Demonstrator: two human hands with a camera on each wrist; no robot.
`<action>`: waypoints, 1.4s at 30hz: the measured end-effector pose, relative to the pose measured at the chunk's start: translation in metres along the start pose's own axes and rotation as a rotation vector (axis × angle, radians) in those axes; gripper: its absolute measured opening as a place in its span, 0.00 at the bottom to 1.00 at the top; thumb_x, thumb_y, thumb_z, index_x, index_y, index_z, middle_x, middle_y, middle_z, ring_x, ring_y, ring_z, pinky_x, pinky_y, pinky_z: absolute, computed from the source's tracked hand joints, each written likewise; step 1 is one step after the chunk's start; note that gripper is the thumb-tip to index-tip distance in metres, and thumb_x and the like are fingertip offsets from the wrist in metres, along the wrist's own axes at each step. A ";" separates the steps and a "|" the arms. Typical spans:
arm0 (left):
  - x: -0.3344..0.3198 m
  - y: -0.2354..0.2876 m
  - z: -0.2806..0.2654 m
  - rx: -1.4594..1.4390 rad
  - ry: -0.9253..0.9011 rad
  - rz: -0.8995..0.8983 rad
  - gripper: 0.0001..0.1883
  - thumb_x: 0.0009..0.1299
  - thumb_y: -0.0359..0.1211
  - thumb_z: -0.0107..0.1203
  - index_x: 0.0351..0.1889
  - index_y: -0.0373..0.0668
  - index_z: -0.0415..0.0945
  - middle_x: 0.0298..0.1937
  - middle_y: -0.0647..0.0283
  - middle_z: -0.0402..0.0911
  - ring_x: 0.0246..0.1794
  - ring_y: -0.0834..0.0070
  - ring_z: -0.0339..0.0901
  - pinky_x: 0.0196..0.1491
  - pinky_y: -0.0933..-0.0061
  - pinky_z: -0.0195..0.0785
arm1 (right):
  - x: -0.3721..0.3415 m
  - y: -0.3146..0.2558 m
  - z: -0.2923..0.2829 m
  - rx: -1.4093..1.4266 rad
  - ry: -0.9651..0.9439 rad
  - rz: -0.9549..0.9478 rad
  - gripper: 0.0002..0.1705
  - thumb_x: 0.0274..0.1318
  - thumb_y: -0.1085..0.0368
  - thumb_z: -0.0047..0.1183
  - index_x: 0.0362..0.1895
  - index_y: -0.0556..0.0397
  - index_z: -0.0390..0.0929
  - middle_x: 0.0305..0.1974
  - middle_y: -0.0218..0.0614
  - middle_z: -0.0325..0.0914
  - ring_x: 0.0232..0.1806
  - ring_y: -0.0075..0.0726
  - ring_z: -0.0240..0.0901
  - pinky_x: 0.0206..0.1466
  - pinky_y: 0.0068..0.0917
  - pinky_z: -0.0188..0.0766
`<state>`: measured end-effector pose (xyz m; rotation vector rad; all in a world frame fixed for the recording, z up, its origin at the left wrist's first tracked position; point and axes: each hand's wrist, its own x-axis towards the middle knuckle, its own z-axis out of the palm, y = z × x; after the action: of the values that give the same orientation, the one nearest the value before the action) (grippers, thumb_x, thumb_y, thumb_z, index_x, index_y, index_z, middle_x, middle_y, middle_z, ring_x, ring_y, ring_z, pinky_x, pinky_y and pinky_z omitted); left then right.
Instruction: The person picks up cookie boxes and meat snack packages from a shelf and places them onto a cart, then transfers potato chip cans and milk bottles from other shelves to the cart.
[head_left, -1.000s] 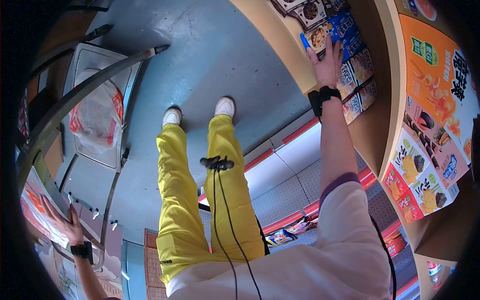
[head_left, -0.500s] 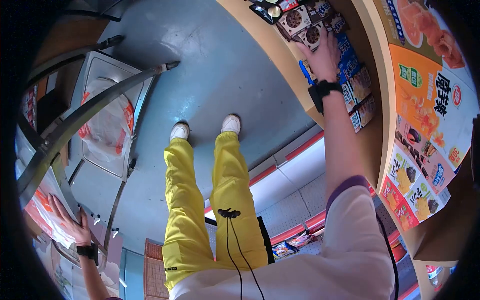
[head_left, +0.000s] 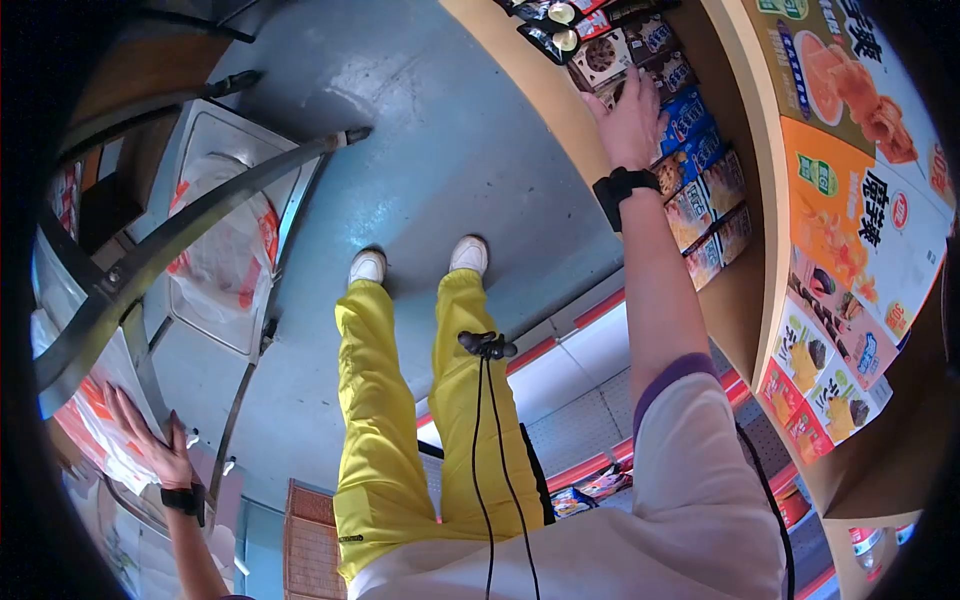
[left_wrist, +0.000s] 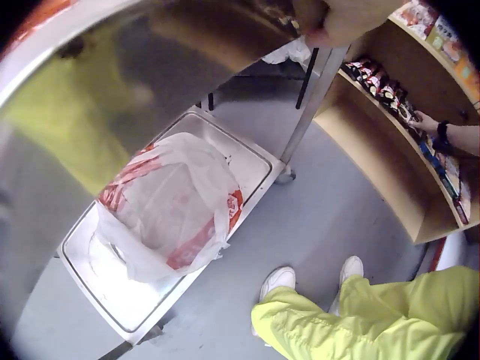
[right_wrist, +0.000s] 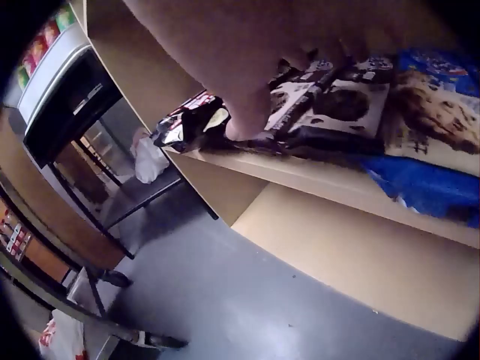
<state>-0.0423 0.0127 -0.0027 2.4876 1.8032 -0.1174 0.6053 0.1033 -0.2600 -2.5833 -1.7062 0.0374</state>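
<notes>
My right hand (head_left: 630, 125) reaches into the shelf, fingers spread over brown-and-white cookie packs (head_left: 601, 57). In the right wrist view its thumb (right_wrist: 247, 124) points down at the front of a cookie pack (right_wrist: 345, 101), the other fingers over the top and partly hidden. Blue cookie packs (head_left: 690, 117) stand beside this hand. On the left, my left hand (head_left: 150, 445) holds the rim of the metal cart's upper tray (head_left: 145, 365), thumb on one side and fingers on the other. Those fingers lie over a white-and-red plastic bag (head_left: 85, 430).
On the cart's lower tray (left_wrist: 251, 161) lies another white-and-red plastic bag (left_wrist: 169, 210). Black snack packs (head_left: 548, 38) sit farther along the shelf, and cracker packs (head_left: 700, 235) lie nearer my body. Printed snack boxes (head_left: 850, 260) line the right side.
My right hand has slid along the row from the blue packs to the brown-and-white cookie packs. The left hand keeps its place on the cart while the head view has shifted slightly.
</notes>
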 end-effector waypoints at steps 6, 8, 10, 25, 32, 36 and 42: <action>0.003 0.007 -0.001 -0.044 0.001 -0.009 0.40 0.66 0.42 0.53 0.73 0.44 0.47 0.74 0.49 0.46 0.74 0.48 0.42 0.71 0.47 0.38 | -0.074 -0.046 -0.002 0.312 0.023 -0.017 0.17 0.51 0.65 0.54 0.46 0.55 0.71 0.48 0.47 0.69 0.51 0.55 0.66 0.54 0.45 0.64; 0.002 0.008 -0.001 -0.075 0.007 0.020 0.39 0.66 0.43 0.52 0.73 0.44 0.48 0.74 0.49 0.46 0.74 0.48 0.43 0.71 0.46 0.39 | -0.125 -0.061 -0.012 0.284 -0.113 0.011 0.17 0.50 0.67 0.54 0.47 0.54 0.71 0.46 0.46 0.69 0.50 0.54 0.67 0.53 0.45 0.64; 0.002 0.008 -0.002 -0.025 0.019 0.009 0.39 0.66 0.43 0.53 0.73 0.44 0.48 0.74 0.49 0.46 0.74 0.48 0.43 0.70 0.43 0.40 | -0.176 -0.061 -0.009 0.393 -0.231 0.080 0.18 0.52 0.67 0.54 0.49 0.52 0.71 0.45 0.46 0.70 0.50 0.55 0.67 0.54 0.46 0.64; 0.002 0.015 -0.002 -0.108 0.048 0.037 0.40 0.64 0.38 0.54 0.73 0.43 0.48 0.73 0.49 0.48 0.74 0.48 0.44 0.70 0.46 0.42 | -0.188 0.174 -0.034 -0.232 -0.232 0.417 0.48 0.47 0.51 0.60 0.70 0.50 0.52 0.70 0.46 0.50 0.70 0.55 0.49 0.69 0.57 0.47; 0.001 0.015 -0.004 0.020 0.011 0.048 0.39 0.65 0.37 0.53 0.73 0.45 0.48 0.74 0.50 0.48 0.73 0.49 0.45 0.70 0.47 0.44 | -0.185 0.160 0.006 -0.203 -0.357 0.579 0.51 0.48 0.44 0.60 0.72 0.43 0.49 0.66 0.43 0.55 0.68 0.50 0.53 0.68 0.59 0.48; 0.001 0.014 -0.003 0.021 0.012 0.025 0.39 0.65 0.36 0.53 0.73 0.46 0.48 0.74 0.51 0.47 0.73 0.50 0.46 0.69 0.48 0.45 | -0.187 0.159 0.011 -0.215 -0.327 0.612 0.51 0.48 0.44 0.60 0.72 0.43 0.49 0.63 0.42 0.59 0.66 0.49 0.55 0.67 0.52 0.53; 0.002 0.016 -0.004 0.024 0.000 0.004 0.39 0.65 0.35 0.54 0.73 0.44 0.47 0.74 0.50 0.47 0.74 0.51 0.45 0.71 0.50 0.42 | -0.174 0.157 0.004 -0.233 -0.373 0.638 0.48 0.49 0.46 0.59 0.71 0.44 0.51 0.59 0.48 0.62 0.62 0.53 0.60 0.62 0.45 0.61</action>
<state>-0.0267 0.0097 0.0013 2.5069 1.8071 -0.1397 0.6804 -0.1185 -0.2727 -3.3567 -0.9101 0.3809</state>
